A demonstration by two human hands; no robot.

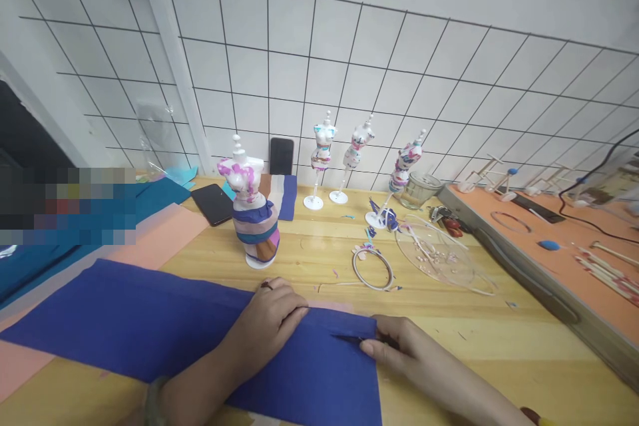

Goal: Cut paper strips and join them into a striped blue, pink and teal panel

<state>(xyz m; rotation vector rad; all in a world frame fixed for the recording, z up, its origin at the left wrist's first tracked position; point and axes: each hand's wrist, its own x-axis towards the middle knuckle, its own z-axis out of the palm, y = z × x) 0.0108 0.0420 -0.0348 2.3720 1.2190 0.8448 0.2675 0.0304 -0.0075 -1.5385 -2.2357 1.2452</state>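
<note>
A long sheet of dark blue felt lies across the near side of the wooden table. My left hand rests on top of it near its right end, fingers loosely curled and pressing the cloth flat. My right hand is at the felt's right edge, fingers pinched around a thin dark tool, probably scissors, whose tip lies in a short slit in the cloth. A small dress-form mannequin wrapped in striped cloth stands just behind the felt.
Three smaller mannequins stand by the wire grid wall. A white ring, clear plastic lid, glass jar, two phones and felt sheets lie about. An orange table adjoins at right.
</note>
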